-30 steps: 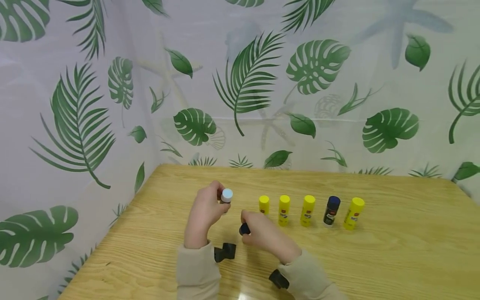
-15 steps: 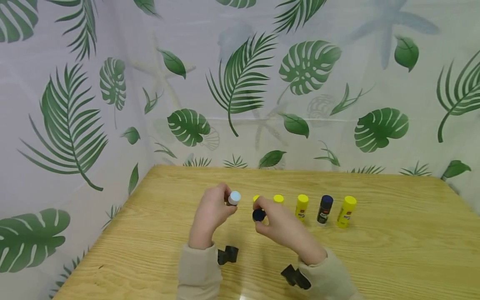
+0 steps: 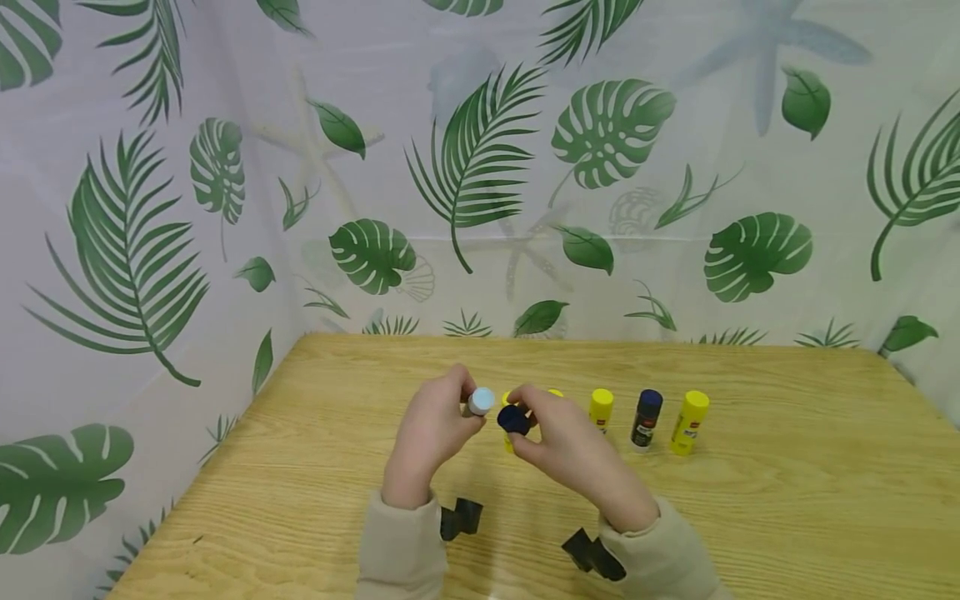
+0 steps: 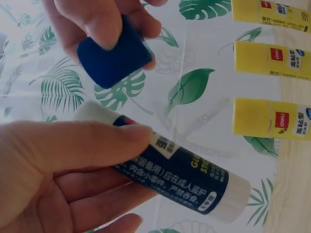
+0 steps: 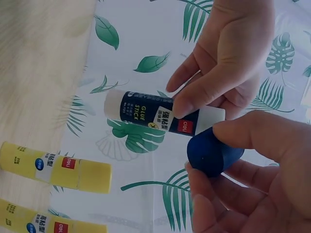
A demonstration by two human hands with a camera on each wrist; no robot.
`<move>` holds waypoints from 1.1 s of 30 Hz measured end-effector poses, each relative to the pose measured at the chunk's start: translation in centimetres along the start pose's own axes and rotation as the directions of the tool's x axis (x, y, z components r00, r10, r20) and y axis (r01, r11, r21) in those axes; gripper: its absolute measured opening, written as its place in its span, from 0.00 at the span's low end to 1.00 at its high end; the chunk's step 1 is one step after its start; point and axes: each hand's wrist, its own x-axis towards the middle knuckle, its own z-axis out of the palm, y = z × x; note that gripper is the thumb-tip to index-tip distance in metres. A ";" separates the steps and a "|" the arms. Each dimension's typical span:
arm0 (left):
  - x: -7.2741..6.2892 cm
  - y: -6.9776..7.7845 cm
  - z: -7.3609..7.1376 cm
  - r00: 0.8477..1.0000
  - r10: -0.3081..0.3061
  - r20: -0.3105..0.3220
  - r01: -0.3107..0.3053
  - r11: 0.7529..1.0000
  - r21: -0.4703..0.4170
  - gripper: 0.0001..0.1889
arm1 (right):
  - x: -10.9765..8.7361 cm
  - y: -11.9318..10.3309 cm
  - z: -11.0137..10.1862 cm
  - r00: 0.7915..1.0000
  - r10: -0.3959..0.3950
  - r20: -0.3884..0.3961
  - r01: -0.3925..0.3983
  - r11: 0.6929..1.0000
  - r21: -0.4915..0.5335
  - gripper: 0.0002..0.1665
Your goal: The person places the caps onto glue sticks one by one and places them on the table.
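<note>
My left hand (image 3: 433,421) grips an uncapped glue stick (image 4: 184,182) with a dark blue label; its white top (image 3: 482,401) tilts toward my right hand. In the right wrist view the glue stick (image 5: 146,112) lies across the fingers, with the thumb pressed on its label. My right hand (image 3: 570,442) pinches a dark blue cap (image 3: 513,419) between thumb and fingers. The cap (image 5: 214,153) sits close beside the stick's white end in the right wrist view. In the left wrist view the blue cap (image 4: 114,53) shows above the stick, apart from it.
Several yellow glue sticks (image 3: 600,410) stand upright in a row behind and right of my hands, two partly hidden by my right hand. A capped dark blue glue stick (image 3: 647,419) stands among them. A leaf-patterned cloth (image 3: 480,167) hangs behind the wooden table (image 3: 787,483).
My right hand has lifted the blue cap up and to the right, then brought it near the glue stick's white top. My left hand has tilted the stick toward the cap.
</note>
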 end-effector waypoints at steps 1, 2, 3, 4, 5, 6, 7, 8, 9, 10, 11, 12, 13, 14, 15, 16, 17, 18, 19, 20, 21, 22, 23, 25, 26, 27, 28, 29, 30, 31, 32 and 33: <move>-0.1 0.1 0.0 1.000 0.015 -0.002 -0.015 1.000 0.008 0.12 | 0.0 0.0 0.0 1.000 0.002 -0.009 -0.002 1.000 0.004 0.18; -0.1 0.1 0.0 0.999 0.034 -0.002 -0.034 0.999 0.021 0.12 | 0.0 0.0 0.0 1.000 0.006 -0.018 -0.005 1.000 0.010 0.17; -0.1 0.2 0.0 0.998 0.057 0.004 -0.057 0.998 0.038 0.11 | 0.0 0.0 0.0 1.000 0.010 -0.025 -0.010 1.000 0.016 0.17; -0.1 0.2 0.0 0.996 0.083 0.014 -0.084 0.995 0.055 0.11 | 0.0 0.0 0.0 0.999 0.014 -0.032 -0.013 1.000 0.022 0.16; -0.1 0.1 0.0 0.993 0.115 0.031 -0.117 0.991 0.072 0.11 | -0.1 0.0 -0.1 0.999 0.013 -0.037 -0.012 1.000 0.026 0.15; -0.1 0.1 0.0 0.988 0.144 0.051 -0.148 0.985 0.088 0.11 | -0.1 0.0 -0.2 0.999 0.012 -0.042 -0.011 1.000 0.023 0.15; 0.0 0.0 0.0 0.983 0.171 0.074 -0.177 0.979 0.098 0.11 | -0.1 0.0 -0.2 0.999 0.013 -0.043 -0.012 1.000 0.018 0.14; 0.0 0.0 0.0 0.976 0.195 0.096 -0.204 0.973 0.107 0.11 | -0.1 0.1 -0.3 0.999 0.012 -0.045 -0.011 1.000 0.015 0.14; 0.1 0.0 0.0 0.970 0.212 0.116 -0.225 0.968 0.108 0.10 | -0.1 0.1 -0.4 0.999 0.009 -0.048 -0.008 1.000 0.011 0.14; 0.1 -0.1 0.0 0.965 0.226 0.132 -0.240 0.965 0.104 0.10 | -0.1 0.1 -0.5 0.999 0.006 -0.050 -0.006 1.000 0.011 0.13; 0.2 -0.1 0.1 0.961 0.236 0.145 -0.251 0.963 0.099 0.10 | -0.1 0.2 -0.6 0.999 0.004 -0.052 -0.003 1.000 0.012 0.13; 0.2 -0.1 0.1 0.959 0.240 0.152 -0.256 0.963 0.091 0.10 | -0.1 0.2 -0.7 0.998 -0.001 -0.055 0.002 1.000 0.011 0.13; 0.2 -0.1 0.1 0.957 0.244 0.158 -0.259 0.962 0.082 0.10 | -0.1 0.2 -0.9 0.998 -0.008 -0.060 0.009 1.000 0.010 0.13; 0.1 -0.1 0.1 0.956 0.247 0.161 -0.261 0.963 0.073 0.10 | -0.1 0.3 -1.0 0.998 -0.012 -0.065 0.012 1.000 0.011 0.13; 0.2 -0.1 0.1 0.954 0.249 0.166 -0.262 0.963 0.063 0.10 | -0.1 0.3 -1.2 0.998 -0.013 -0.067 0.015 1.000 0.017 0.13; 0.2 -0.1 0.1 0.953 0.251 0.169 -0.264 0.963 0.054 0.10 | -0.2 0.3 -1.3 0.998 -0.014 -0.066 0.016 1.000 0.025 0.13; 0.1 -0.1 0.1 0.952 0.254 0.171 -0.265 0.963 0.046 0.10 | -0.2 0.2 -1.5 0.998 -0.015 -0.064 0.018 0.999 0.031 0.12; 0.1 -0.1 0.1 0.951 0.257 0.172 -0.267 0.963 0.040 0.10 | -0.2 0.2 -1.7 0.998 -0.016 -0.062 0.018 0.999 0.034 0.12; 0.1 -0.1 0.1 0.950 0.262 0.171 -0.272 0.962 0.038 0.10 | -0.3 0.2 -1.8 0.998 -0.014 -0.060 0.016 0.999 0.040 0.12; 0.2 -0.1 0.1 0.949 0.268 0.168 -0.277 0.960 0.037 0.10 | -0.3 0.1 -1.9 0.998 -0.011 -0.057 0.014 0.999 0.045 0.12; 0.2 -0.1 0.1 0.947 0.275 0.164 -0.285 0.958 0.039 0.10 | -0.3 0.1 -2.0 0.998 -0.014 -0.057 0.017 0.999 0.048 0.12; 0.2 0.0 0.0 0.946 0.283 0.159 -0.292 0.955 0.042 0.10 | -0.3 0.0 -2.1 0.998 -0.018 -0.059 0.021 0.999 0.045 0.12; 0.2 0.0 0.0 0.944 0.291 0.153 -0.301 0.952 0.046 0.10 | -0.3 0.0 -2.2 0.998 -0.023 -0.063 0.026 0.999 0.041 0.12; 0.3 0.1 0.0 0.940 0.310 0.142 -0.320 0.945 0.059 0.11 | -0.4 0.0 -2.4 0.996 -0.040 -0.076 0.042 0.999 0.030 0.12; 0.3 0.2 0.0 0.938 0.318 0.139 -0.329 0.942 0.065 0.11 | -0.4 0.0 -2.5 0.996 -0.049 -0.081 0.051 0.998 0.027 0.12; 0.3 0.2 0.0 0.935 0.327 0.137 -0.339 0.938 0.068 0.11 | -0.5 0.0 -2.5 0.995 -0.058 -0.084 0.060 0.998 0.024 0.12; 0.3 0.3 0.0 0.932 0.336 0.136 -0.347 0.935 0.069 0.12 | -0.5 0.0 -2.5 0.994 -0.065 -0.086 0.067 0.997 0.023 0.12; 0.3 0.3 0.1 0.929 0.343 0.135 -0.355 0.933 0.068 0.12 | -0.5 0.0 -2.6 0.994 -0.071 -0.088 0.073 0.997 0.022 0.12; 0.3 0.4 0.1 0.927 0.351 0.134 -0.362 0.930 0.068 0.13 | -0.5 0.0 -2.6 0.993 -0.077 -0.089 0.079 0.997 0.021 0.12; 0.3 0.4 0.1 0.925 0.356 0.134 -0.366 0.928 0.065 0.14 | -0.5 0.0 -2.5 0.993 -0.079 -0.092 0.081 0.996 0.021 0.12; 0.3 0.5 0.1 0.924 0.358 0.132 -0.368 0.928 0.059 0.15 | -0.5 0.1 -2.6 0.992 -0.081 -0.094 0.084 0.996 0.025 0.12; 0.3 0.6 0.1 0.924 0.361 0.128 -0.370 0.927 0.054 0.16 | -0.6 0.1 -2.6 0.992 -0.085 -0.097 0.087 0.996 0.026 0.12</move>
